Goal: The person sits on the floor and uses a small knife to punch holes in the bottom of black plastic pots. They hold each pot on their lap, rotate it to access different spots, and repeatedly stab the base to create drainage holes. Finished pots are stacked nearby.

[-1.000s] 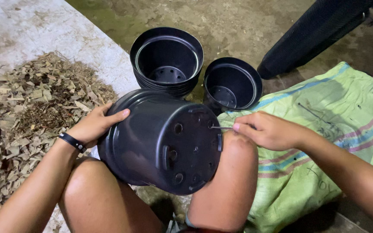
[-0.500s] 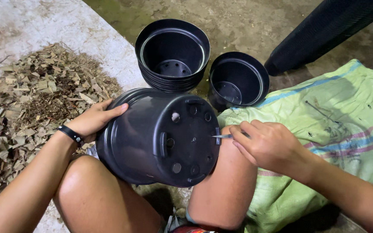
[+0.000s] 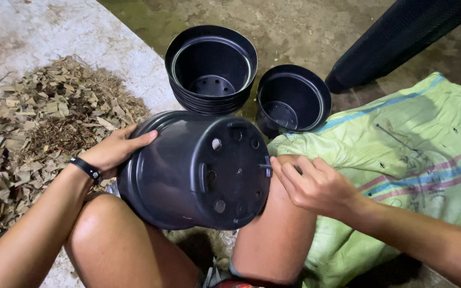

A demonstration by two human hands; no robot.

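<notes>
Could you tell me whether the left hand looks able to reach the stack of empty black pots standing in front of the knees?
Probably yes, though not freely: the left hand is pressed against the side of the tipped pot on the lap. Nothing lies between it and the stack of pots, but it would have to let go.

We are taking the pot on its side (image 3: 198,170) as our mark: it is lying across our knees. The wood chip pile (image 3: 33,138) is lying to its left, the woven sack (image 3: 401,160) to its right, the stacked pots (image 3: 211,69) and single pot (image 3: 293,98) standing behind it.
</notes>
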